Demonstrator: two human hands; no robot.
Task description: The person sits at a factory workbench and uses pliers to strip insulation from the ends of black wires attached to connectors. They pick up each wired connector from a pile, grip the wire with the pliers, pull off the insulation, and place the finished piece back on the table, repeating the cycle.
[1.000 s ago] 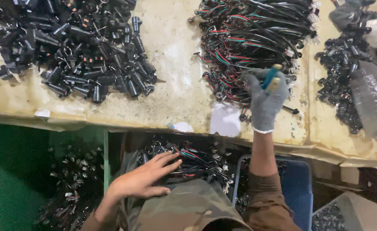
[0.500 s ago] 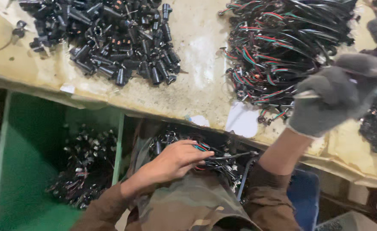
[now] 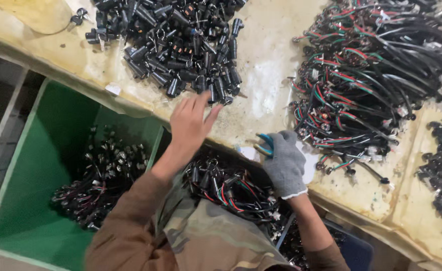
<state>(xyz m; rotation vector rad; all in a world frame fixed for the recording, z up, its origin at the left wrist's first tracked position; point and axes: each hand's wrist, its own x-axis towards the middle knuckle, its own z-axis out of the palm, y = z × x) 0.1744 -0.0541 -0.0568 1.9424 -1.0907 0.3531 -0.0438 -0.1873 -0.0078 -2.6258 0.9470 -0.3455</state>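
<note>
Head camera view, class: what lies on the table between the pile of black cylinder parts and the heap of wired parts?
Only bare, stained table separates the black cylinder parts from the wired parts, as the head view shows.

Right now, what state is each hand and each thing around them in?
left hand: bare, open, reaching over black parts pile
right hand: gloved, shut on blue-handled tool
wire bundles: heaped, tangled on table
green bin: partly filled

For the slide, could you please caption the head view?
Bare left hand reaches toward black connectors; gloved right hand holds blue-handled tool beside wired harnesses.
</note>
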